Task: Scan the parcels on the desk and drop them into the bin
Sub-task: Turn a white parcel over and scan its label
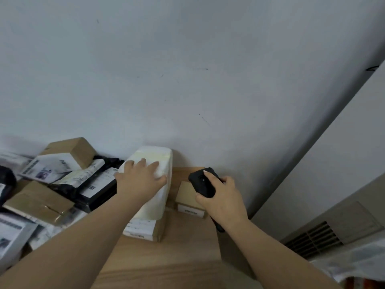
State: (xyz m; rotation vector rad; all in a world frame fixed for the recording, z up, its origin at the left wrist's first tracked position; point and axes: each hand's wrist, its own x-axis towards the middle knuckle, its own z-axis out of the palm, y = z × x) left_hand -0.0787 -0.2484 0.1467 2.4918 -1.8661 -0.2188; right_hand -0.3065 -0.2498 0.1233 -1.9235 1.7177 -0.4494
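A long white wrapped parcel (158, 161) lies on the wooden desk (183, 251) against the wall, resting on a flat labelled box (143, 228). My left hand (141, 180) lies flat on top of the white parcel with straight, spread fingers. My right hand (220, 195) grips a black handheld scanner (203, 182), thumb on its top, held just above a small brown box (187, 201) with a white label. The scanner sits right of the white parcel.
A heap of several parcels (62, 184), brown boxes and black and white mailers, covers the desk's left side. The wall stands close behind. A grey unit with a vent grille (312, 240) is at the lower right, past the desk's right edge.
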